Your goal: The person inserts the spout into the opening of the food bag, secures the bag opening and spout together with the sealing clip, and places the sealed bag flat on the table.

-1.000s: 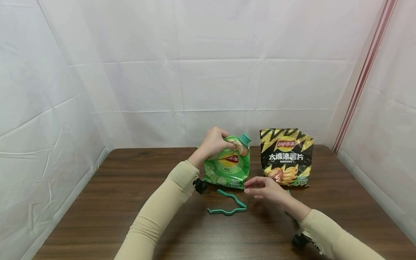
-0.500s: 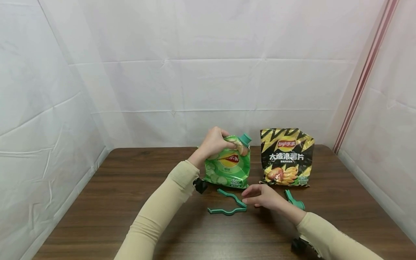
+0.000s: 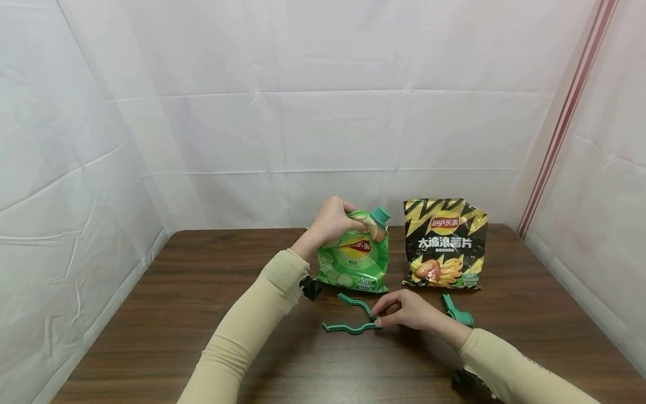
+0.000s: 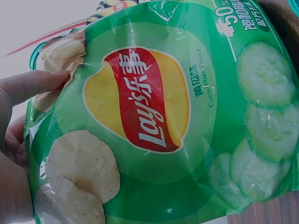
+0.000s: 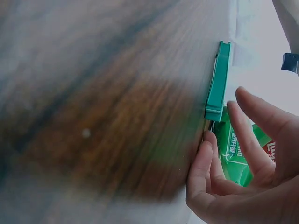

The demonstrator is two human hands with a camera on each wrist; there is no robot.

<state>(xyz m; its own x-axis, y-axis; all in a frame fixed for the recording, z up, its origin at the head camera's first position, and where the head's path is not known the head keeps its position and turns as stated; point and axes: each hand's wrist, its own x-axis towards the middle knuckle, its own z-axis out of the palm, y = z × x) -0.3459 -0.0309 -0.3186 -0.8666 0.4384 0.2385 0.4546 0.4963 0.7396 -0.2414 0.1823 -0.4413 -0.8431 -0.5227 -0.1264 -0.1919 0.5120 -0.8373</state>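
Observation:
My left hand [image 3: 335, 220] grips the upper left of a green Lay's chip bag [image 3: 360, 269], thumb on its front. In the left wrist view the bag [image 4: 187, 116] fills most of the picture, cucumber slices printed on it. A green pour spout [image 3: 380, 216] sticks up at its top right corner. In front lies a green bag clip [image 3: 353, 329], its two wavy arms spread in a V. Thumb and fingertips of my right hand [image 3: 406, 310] are right at the clip's hinge end. In the right wrist view the clip [image 5: 218, 84] stands just beyond those relaxed fingers.
A black and yellow Lay's bag [image 3: 444, 244] stands upright at the back right. Before it, behind my right wrist, lies another green clip with a round spout [image 3: 458, 315]. White curtains [image 3: 323, 134] enclose the brown wooden table [image 3: 227, 269].
My right hand has come down and to the left, from beside the green bag's base to the clip's hinge end. The spout clip behind my wrist has come into sight. My left hand keeps still.

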